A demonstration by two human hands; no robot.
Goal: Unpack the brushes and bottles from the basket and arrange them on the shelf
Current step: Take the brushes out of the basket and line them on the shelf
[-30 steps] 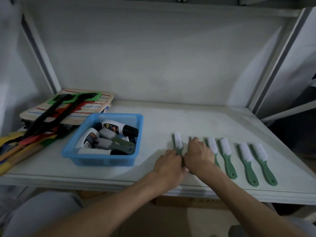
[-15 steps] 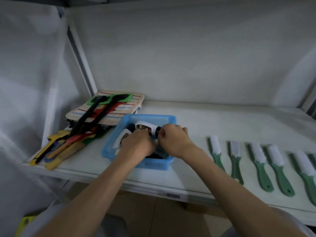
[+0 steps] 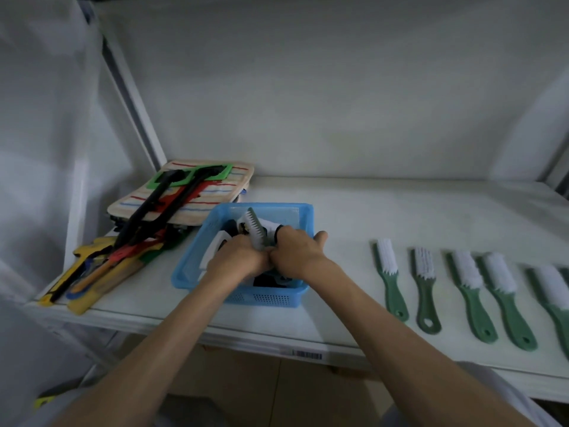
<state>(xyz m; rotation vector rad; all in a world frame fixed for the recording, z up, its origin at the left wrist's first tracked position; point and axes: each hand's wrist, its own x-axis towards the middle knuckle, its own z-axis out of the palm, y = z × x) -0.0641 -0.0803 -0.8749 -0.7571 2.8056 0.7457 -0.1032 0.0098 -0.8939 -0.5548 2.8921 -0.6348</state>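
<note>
Blue basket (image 3: pixel 268 206) sits near the shelf's (image 3: pixel 415 211) front edge, with bare room right of it before the brush row (image 3: pixel 462 282). Inside, over a bottle (image 3: pixel 268 225), the left hand (image 3: pixel 238 261) grips a brush (image 3: pixel 255 229). The right hand's (image 3: pixel 297 257) fingers are curled, hold unclear.

Your left hand (image 3: pixel 237 261) and right hand (image 3: pixel 296 257) meet over the near half of the blue plastic mesh basket (image 3: pixel 268 299) and cover most of its contents. The green-backed, white-bristled brush (image 3: pixel 254 231) rising between them shows its head only. Its handle is hidden, and which hand grips it cannot be determined. Your fingertips are out of sight inside the basket. The white plastic bottles (image 3: pixel 215 253) beneath are partly covered, their labels blurred.

At the right, the fifth green-handled brush (image 3: pixel 551 285) in the row loses its handle at the frame edge. A sixth brush (image 3: pixel 565 271) shows as a sliver.

The barcode label (image 3: pixel 306 354) on the near lip of the white shelf (image 3: pixel 400 211) is too small to read.
</note>
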